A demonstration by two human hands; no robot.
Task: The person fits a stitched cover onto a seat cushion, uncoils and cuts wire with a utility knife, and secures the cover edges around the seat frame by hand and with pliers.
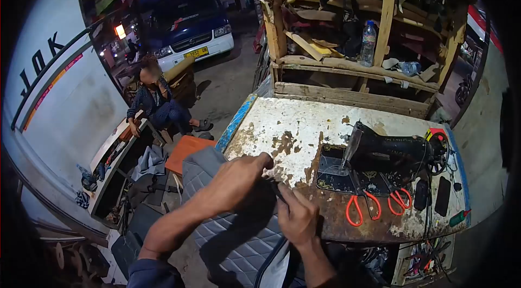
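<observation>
Grey diamond-quilted fabric (230, 250) drapes below my hands at the near left edge of the worktable. My left hand (239, 176) is closed at the fabric's upper part, its fingers curled over a dark edge. Close by on the right, my right hand (298, 214) pinches the dark edge of the same piece, fingers bent. Exactly what lies between the fingertips is partly hidden. Black edging (267, 266) runs down the fabric beneath my right hand.
On the worn white worktable (266, 119) stands a black sewing machine (388, 149). Red-handled scissors (355, 209), another pair (400, 201) and a green-capped bottle (458, 218) lie near it. A wooden shelf (347, 92) stands behind. A seated person (157, 98) is at left, before a parked vehicle (190, 33).
</observation>
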